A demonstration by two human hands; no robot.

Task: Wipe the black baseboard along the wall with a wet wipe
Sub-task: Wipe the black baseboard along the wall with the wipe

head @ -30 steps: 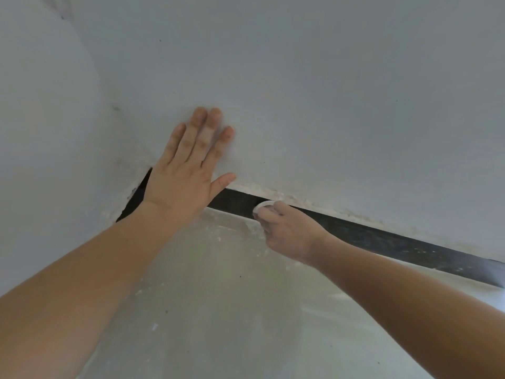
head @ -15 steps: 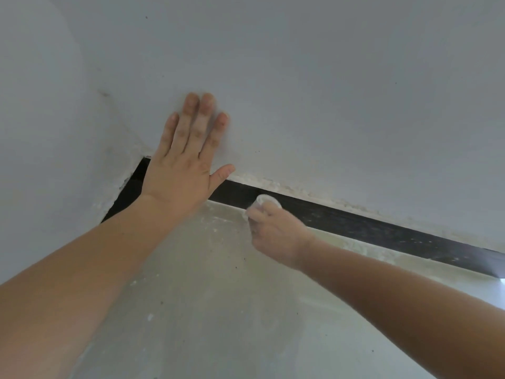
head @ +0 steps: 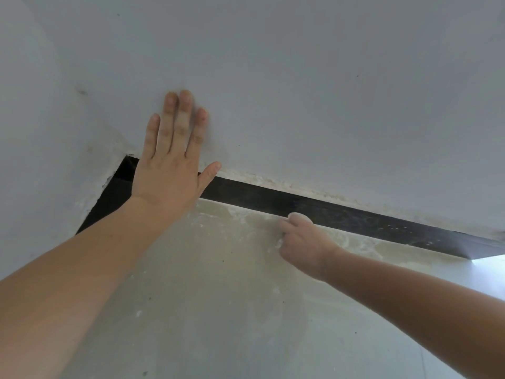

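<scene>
Hands first: left hand (head: 166, 170) is flat on the white wall (head: 300, 91), fingers straight and close together, thumb sticking out to the side, not holding anything. The fingertips look a bit blurry. Right hand (head: 300, 242) is balled up around the wet wipe (head: 299, 216); you can only see a small white bit of it poking out above the knuckles, and another sliver under the palm side. That white bit sits right against the lower edge of the black baseboard (head: 355, 214), where it meets the floor (head: 218, 296).

The baseboard starts in the corner behind the left hand, passes under its thumb and goes on past the right hand, ending at an angled cut well beyond it. Next to that cut end there's a bright patch of light on the floor. A shorter black piece runs from the corner down along the side wall (head: 41, 132), just past the left wrist.

Beyond the right hand the strip looks dusty, with pale specks. Between the two hands it looks darker. The seam above the baseboard is crusty with off-white plaster, and the floor near both hands has whitish smears and a few dark specks.
</scene>
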